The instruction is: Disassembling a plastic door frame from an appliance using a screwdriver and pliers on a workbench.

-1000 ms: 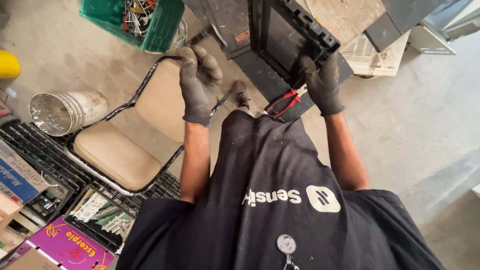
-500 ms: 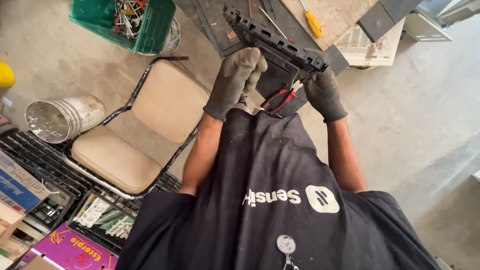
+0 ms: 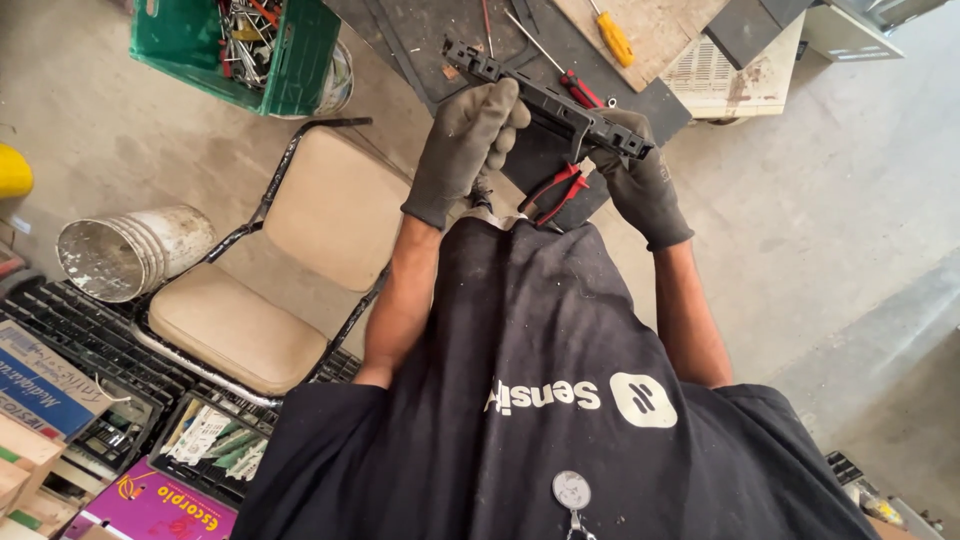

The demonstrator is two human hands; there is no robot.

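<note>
Black plastic slotted frame piece point(image 3: 550, 100) was held up edge-on between both gloved hands, above the dark work surface point(image 3: 420, 40). Left hand point(image 3: 468, 150) had its grip clamped over the middle of the piece, fingers curled on the upper edge. Right hand point(image 3: 640, 175) had its grip closed on the right end. Judged step: turning or inspecting the part in hand, with no tool on it. A next move would likely call for steadying the frame with 1 hand and keeping the thin edge from twisting.

Red-handled pliers point(image 3: 555, 192) lay just below the hands, untouched. Yellow-handled screwdriver point(image 3: 612, 38) and red-handled screwdriver point(image 3: 578, 88) lay on the surface beyond.

Packages and labels: green plastic crate point(image 3: 290, 60) of mixed metal hardware at top left; pale metal bucket point(image 3: 125, 255) on its side at left; purple printed box point(image 3: 160, 505) at bottom left; blue printed carton point(image 3: 40, 385) at the left edge; black tray of green and white packets point(image 3: 215, 445) beside it. Beige padded chair point(image 3: 300, 260) stood between bucket and person.
</note>
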